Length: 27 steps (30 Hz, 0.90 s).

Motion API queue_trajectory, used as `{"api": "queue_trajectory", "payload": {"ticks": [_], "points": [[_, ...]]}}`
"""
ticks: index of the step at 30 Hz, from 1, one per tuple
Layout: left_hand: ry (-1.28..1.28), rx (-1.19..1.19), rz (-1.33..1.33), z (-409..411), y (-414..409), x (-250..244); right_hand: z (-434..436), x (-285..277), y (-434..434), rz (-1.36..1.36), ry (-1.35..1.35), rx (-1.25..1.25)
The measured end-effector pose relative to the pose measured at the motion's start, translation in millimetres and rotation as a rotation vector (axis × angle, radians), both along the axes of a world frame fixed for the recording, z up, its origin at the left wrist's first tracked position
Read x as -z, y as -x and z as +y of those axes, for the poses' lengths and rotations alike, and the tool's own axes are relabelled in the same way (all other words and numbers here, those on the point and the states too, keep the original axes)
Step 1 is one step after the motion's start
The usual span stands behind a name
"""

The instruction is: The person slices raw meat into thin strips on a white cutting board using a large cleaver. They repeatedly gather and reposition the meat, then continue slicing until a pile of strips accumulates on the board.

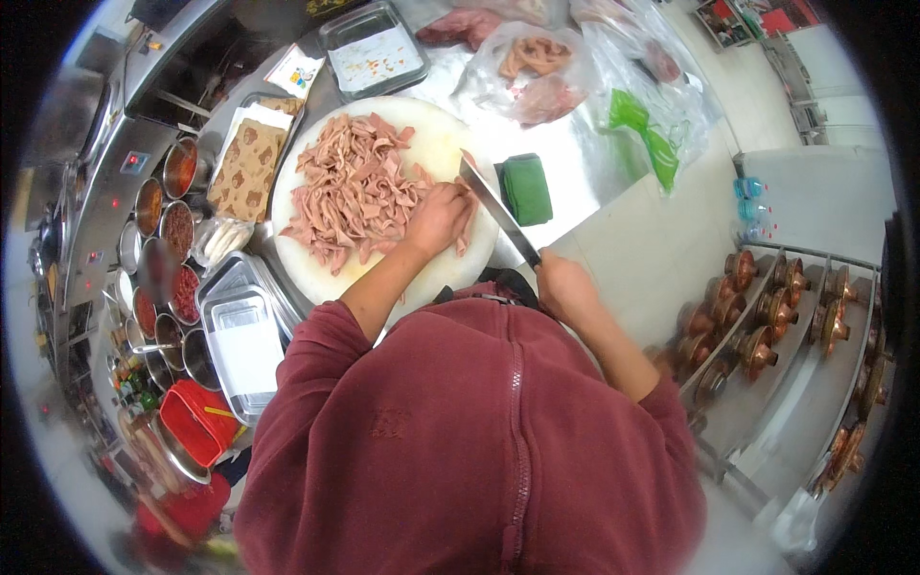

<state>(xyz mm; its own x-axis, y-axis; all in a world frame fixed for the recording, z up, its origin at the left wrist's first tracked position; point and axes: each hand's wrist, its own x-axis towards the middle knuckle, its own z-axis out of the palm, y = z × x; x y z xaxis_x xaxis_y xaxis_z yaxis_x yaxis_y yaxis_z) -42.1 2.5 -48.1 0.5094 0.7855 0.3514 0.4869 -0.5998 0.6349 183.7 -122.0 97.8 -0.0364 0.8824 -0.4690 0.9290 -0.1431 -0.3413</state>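
A round white cutting board (442, 133) lies before me, with a heap of sliced pinkish meat strips (356, 190) on its left and middle. My left hand (440, 215) presses down on a piece of meat (467, 228) at the board's right side, its fingers bent. In my right hand (564, 284) is the handle of a kitchen knife (499, 212); the blade slants up and left, beside my left fingertips. Just right of the blade a folded green cloth (525, 190) rests on the steel table.
Clear plastic bags of meat (532, 79) lie at the back of the steel table (575, 154), near a glass-like tray (374, 54). Metal trays (244, 345) and bowls of seasonings (180, 169) stand left. Copper pots (758, 352) fill a shelf rack at right.
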Motion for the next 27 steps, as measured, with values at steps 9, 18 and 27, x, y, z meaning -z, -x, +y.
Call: {"api": "queue_trajectory", "payload": {"ticks": [9, 18, 27], "points": [[-0.031, 0.058, 0.056, 0.4, 6.3, 1.9, 35.2, 55.7, 13.1, 0.169, -0.182, 0.007], [-0.071, 0.082, 0.027, -14.6, 18.9, 2.2, -24.3, 7.1, 14.3, 0.098, -0.037, 0.034], [-0.078, 0.112, 0.096, -17.8, 20.9, 4.2, -0.3, 53.7, 31.9, 0.152, -0.163, 0.056]]}}
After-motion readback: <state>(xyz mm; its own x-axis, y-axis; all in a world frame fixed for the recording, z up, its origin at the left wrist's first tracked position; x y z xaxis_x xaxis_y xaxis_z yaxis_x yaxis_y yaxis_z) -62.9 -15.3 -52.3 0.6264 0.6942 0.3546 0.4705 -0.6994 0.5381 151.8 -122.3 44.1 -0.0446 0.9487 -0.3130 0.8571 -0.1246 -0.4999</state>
